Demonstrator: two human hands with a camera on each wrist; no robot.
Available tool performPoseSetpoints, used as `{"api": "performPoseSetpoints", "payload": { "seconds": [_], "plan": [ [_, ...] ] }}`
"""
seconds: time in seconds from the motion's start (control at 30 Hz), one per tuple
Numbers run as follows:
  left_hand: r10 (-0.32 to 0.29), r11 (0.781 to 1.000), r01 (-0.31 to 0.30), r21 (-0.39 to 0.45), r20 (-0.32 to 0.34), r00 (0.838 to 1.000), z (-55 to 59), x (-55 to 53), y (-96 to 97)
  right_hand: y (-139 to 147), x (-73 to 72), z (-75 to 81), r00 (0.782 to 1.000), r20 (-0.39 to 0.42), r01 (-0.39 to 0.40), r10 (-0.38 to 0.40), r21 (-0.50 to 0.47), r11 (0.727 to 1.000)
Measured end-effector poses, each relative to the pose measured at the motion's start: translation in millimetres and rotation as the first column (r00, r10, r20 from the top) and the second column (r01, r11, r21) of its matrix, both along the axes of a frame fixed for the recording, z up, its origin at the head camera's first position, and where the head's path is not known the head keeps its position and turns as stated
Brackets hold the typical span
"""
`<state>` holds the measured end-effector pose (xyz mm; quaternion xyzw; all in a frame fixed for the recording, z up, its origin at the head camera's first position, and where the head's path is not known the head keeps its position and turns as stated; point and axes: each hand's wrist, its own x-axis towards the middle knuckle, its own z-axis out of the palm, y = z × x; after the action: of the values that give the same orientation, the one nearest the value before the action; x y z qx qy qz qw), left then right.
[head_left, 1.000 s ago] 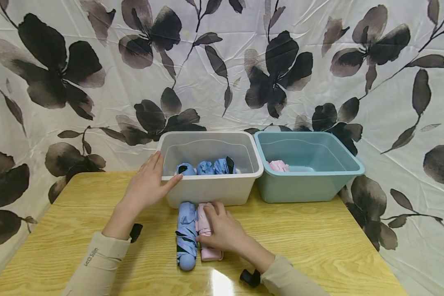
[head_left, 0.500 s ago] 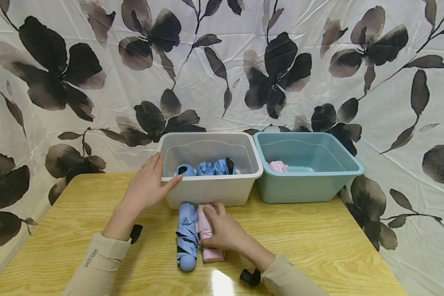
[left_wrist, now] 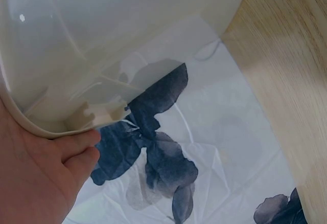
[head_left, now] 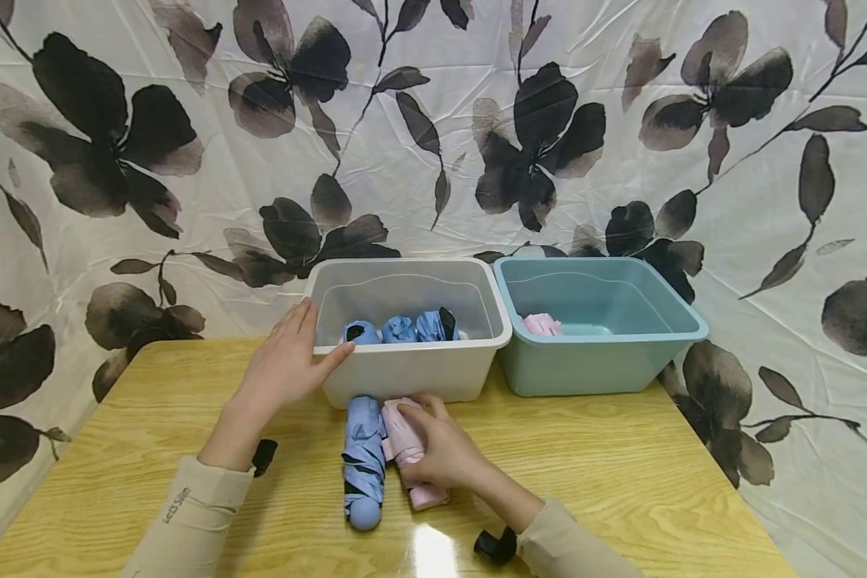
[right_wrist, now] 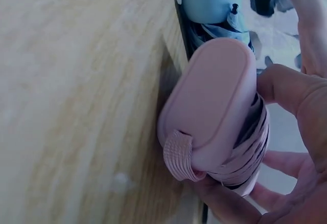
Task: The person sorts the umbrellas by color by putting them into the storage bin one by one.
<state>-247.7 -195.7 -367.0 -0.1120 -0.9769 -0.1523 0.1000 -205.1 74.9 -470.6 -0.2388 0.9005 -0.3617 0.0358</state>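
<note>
My right hand grips a pink folded umbrella, thumb on its left side and fingers on its right. In the right wrist view the umbrella's flat oval handle end with a ribbed strap faces the camera. Left of it, a blue folded umbrella with a round knob lies lengthwise on the table. My left hand rests at the left front corner of a pale grey bin, thumb over the front rim and fingers fairly straight along the side. Several blue rolled umbrellas sit inside that bin.
A teal bin stands right beside the grey one, with a pink bundle inside. Both bins are toward the back of the wooden table. A floral cloth hangs behind them.
The pink umbrella has turned, its near end swinging right, away from the blue umbrella. My right hand has shifted slightly right with it. My left hand stays on the bin.
</note>
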Motion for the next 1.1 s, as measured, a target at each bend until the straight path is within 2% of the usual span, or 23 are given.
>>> {"api": "performPoseSetpoints", "payload": {
  "seconds": [0.27,0.47,0.6,0.7,0.87,0.97,1.1],
  "plan": [
    [-0.001,1.0,0.001,-0.001,-0.01,1.0,-1.9,0.0,-0.9,7.3,10.5,-1.4,1.0,-0.013,-0.007,0.006,-0.071,0.997],
    [-0.005,1.0,0.005,-0.003,-0.024,1.0,-2.0,-0.2,-1.5,11.0,18.7,-2.2,0.998,-0.065,-0.034,0.026,-0.121,0.992],
    [-0.001,1.0,0.001,-0.003,-0.029,1.0,-1.6,0.0,-1.3,14.5,23.8,-0.2,0.997,-0.07,-0.053,0.04,-0.204,0.977],
    [0.0,1.0,0.0,-0.004,-0.026,1.0,-0.9,0.5,-0.7,18.4,27.1,3.2,0.997,-0.039,-0.07,0.06,-0.31,0.948],
    [-0.003,1.0,0.003,-0.004,-0.013,1.0,-0.3,0.3,-0.6,25.6,30.5,13.1,0.992,-0.018,-0.12,0.126,-0.477,0.871],
    [-0.002,1.0,0.002,-0.007,-0.007,1.0,0.2,0.4,-0.6,30.7,31.7,19.9,0.988,-0.075,-0.156,0.138,-0.518,0.841],
    [0.001,1.0,-0.001,-0.013,-0.005,1.0,-0.2,0.4,-0.8,38.5,33.0,30.7,0.978,-0.173,-0.194,0.118,-0.537,0.821]
  ]
}}
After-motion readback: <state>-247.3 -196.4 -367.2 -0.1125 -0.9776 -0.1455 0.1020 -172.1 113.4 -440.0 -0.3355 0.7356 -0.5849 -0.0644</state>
